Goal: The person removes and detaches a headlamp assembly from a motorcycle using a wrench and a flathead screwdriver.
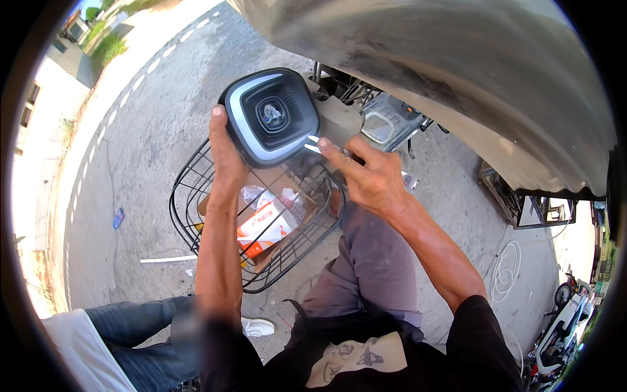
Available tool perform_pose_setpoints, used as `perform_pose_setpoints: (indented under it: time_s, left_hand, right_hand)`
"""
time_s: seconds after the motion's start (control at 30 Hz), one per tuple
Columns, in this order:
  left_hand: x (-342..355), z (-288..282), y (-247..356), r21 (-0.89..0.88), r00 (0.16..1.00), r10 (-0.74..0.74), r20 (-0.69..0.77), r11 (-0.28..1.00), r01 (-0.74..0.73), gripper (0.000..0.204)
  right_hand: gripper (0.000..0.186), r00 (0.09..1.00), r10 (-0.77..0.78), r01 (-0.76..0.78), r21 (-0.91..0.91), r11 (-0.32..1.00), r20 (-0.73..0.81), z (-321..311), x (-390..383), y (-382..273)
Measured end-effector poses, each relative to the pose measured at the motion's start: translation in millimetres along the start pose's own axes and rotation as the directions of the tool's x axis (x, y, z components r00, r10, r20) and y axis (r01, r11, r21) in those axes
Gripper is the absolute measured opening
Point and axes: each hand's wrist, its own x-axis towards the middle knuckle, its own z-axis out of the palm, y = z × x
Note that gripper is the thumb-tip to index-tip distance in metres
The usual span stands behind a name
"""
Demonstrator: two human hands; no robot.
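Holds a black lamp (277,124), rounded-square in shape, up over the far side of a wire basket (251,290), turned with its front toward the camera, with a pale band round the face and something glassy deep in the middle; grips it at the left edge with the left hand (226,150), with the thumb at the rim, the fingers hidden behind, and the hand opened only as wide as the lamp's side; brings a small white two-pronged tool (313,145) to the lower right corner of the lamp in the right hand (373,173), with the index finger stretched along it and the grip nearly closed; cannot tell whether touching the lamp with the tips or just in front of it.

In the basket, below the lamp, an orange and white box (266,227), with clear plastic wrapping (292,201) beside it and brown cardboard around; just behind the lamp and to the right, under a big grey cover (450,78), part of a vehicle with a grey footboard (392,121).

On the concrete to the left, a white strip (166,259) near the basket and a blue scrap (118,218) farther off; at lower left, another person in jeans (140,320) and a white shoe (258,326); well off to the right, a coil of white hose (505,271) and a parked motorbike (565,333).
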Motion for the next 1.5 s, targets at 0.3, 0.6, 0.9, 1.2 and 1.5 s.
perform_pose_setpoints:
  time_s: [0.3, 0.6, 0.9, 1.2, 1.5]
  left_hand:
    - [-3, -3, -2, 0.145, 0.997, 0.064, -0.036, 0.988, -0.058, 0.06]
    - [-10, 4, 5, 0.163, 0.996, 0.088, 0.022, 0.983, -0.09, 0.063]
    - [-5, 3, 4, 0.042, 0.999, 0.011, 0.05, 0.999, -0.013, 0.063]
    - [-4, -2, -2, 0.096, 0.995, 0.073, 0.066, 0.992, -0.079, 0.066]
    - [1, -10, -18, 0.137, 0.982, 0.191, -0.015, 0.973, -0.187, 0.085]
  right_hand:
    - [0.042, 0.934, 0.288, -0.348, 0.346, 0.872, 0.213, -20, 9, -13]
    - [0.04, 0.8, 0.425, -0.6, 0.582, 0.549, 0.423, -29, 19, -15]
    - [0.054, 0.979, 0.189, -0.202, 0.221, 0.954, 0.078, -14, 5, -13]
    - [0.047, 0.964, 0.176, -0.226, 0.264, 0.938, 0.2, -22, 9, -5]
    - [0.044, 0.845, 0.378, -0.527, 0.471, 0.708, 0.378, -29, 19, -26]
